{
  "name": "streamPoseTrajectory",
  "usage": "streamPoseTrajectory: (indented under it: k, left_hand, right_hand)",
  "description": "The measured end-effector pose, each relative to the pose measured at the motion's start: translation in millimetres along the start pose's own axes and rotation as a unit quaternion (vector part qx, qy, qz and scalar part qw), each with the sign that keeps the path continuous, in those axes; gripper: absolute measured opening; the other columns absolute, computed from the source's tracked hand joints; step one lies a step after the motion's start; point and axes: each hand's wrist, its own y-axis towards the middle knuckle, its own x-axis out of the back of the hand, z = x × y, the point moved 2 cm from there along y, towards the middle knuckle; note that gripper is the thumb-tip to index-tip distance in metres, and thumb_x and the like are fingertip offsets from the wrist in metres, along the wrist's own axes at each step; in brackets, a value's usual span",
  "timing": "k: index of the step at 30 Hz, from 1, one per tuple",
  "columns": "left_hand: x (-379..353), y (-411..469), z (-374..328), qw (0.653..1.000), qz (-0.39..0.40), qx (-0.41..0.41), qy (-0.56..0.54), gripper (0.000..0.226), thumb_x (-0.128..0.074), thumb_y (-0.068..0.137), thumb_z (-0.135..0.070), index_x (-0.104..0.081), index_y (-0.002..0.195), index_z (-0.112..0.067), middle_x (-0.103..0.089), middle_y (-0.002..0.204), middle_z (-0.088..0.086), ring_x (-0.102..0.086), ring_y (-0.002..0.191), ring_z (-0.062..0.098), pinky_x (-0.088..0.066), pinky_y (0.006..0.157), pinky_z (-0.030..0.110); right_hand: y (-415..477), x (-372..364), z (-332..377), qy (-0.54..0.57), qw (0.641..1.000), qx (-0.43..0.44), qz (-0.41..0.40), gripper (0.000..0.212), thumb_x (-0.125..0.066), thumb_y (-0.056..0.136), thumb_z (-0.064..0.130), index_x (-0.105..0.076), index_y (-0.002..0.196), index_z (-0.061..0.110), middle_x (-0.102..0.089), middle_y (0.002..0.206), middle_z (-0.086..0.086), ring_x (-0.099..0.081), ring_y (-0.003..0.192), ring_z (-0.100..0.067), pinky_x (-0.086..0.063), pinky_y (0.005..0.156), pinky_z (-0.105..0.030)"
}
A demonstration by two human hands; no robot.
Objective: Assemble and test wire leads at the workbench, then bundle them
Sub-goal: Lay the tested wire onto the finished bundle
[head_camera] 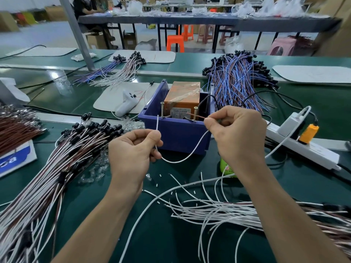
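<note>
Dark green desk [171, 243], blue plastic bin [176, 133], orange box [182, 95] inside, thin white wire [182, 160], orange plastic stools [175, 42].

**Plastic, metal and tape on a green bench**

The bench mat [167, 234] is green and smooth, with a dull sheen. The bin [176, 135] is matt blue moulded plastic. The orange box [182, 97] inside it is wrapped in glossy clear tape that wrinkles and glints. The screws [195, 112] are brassy threaded metal. The white wire [182, 158] has smooth plastic insulation. The power strip [311, 150] is glossy white plastic. The clear pieces [95, 171] and the cup [63, 82] look like transparent plastic.
</note>
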Motion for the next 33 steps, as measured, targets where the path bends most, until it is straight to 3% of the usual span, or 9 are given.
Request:
streamPoseTrajectory:
  k: [8,16,21,26,33]
  left_hand:
    - [-2,2,1,0.998,-0.024,-0.017,0.060,0.012,-0.080,0.087,-0.012,-0.075,0.076,-0.012,-0.073,0.064,0.008,-0.059,0.040,0.013,-0.047,0.043,0.020]
    - [-7,3,-2,0.981,-0.054,-0.089,0.164,0.015,-0.082,0.085,-0.022,-0.074,0.072,-0.025,-0.073,0.061,-0.007,-0.069,0.047,0.013,-0.058,0.053,0.030]
    - [-9,-1,-7,0.967,-0.060,-0.140,0.205,0.021,-0.081,0.085,-0.021,-0.072,0.069,-0.032,-0.070,0.058,-0.016,-0.068,0.047,0.005,-0.054,0.050,0.017]
    - [-10,-1,-8,0.965,-0.053,-0.151,0.209,0.023,-0.081,0.085,-0.022,-0.071,0.068,-0.034,-0.070,0.060,-0.017,-0.068,0.048,0.005,-0.054,0.051,0.017]
    - [-11,2,-8,0.967,-0.048,-0.143,0.204,0.019,-0.079,0.085,-0.023,-0.072,0.069,-0.031,-0.070,0.059,-0.015,-0.069,0.048,0.007,-0.059,0.062,0.032]
  right_hand:
    - [0,2,5,-0.003,1.000,0.010,-0.001,0.012,-0.083,0.080,0.023,-0.076,0.071,0.024,-0.067,0.056,0.008,-0.062,0.052,-0.011,-0.045,0.051,-0.017]
    - [0,4,6,-0.011,1.000,0.013,0.003,0.009,-0.084,0.081,0.024,-0.078,0.075,0.023,-0.067,0.057,0.009,-0.062,0.051,-0.010,-0.049,0.051,-0.022]
    - [1,3,6,-0.008,1.000,0.014,0.000,0.010,-0.084,0.080,0.023,-0.077,0.074,0.024,-0.067,0.057,0.011,-0.063,0.052,-0.009,-0.050,0.050,-0.022]
    - [1,2,5,-0.010,1.000,0.015,-0.007,0.012,-0.083,0.080,0.022,-0.076,0.072,0.025,-0.067,0.057,0.009,-0.062,0.052,-0.011,-0.050,0.054,-0.026]
    - [1,3,6,-0.010,1.000,0.015,-0.007,0.012,-0.083,0.079,0.022,-0.075,0.071,0.025,-0.067,0.056,0.008,-0.062,0.052,-0.012,-0.048,0.052,-0.024]
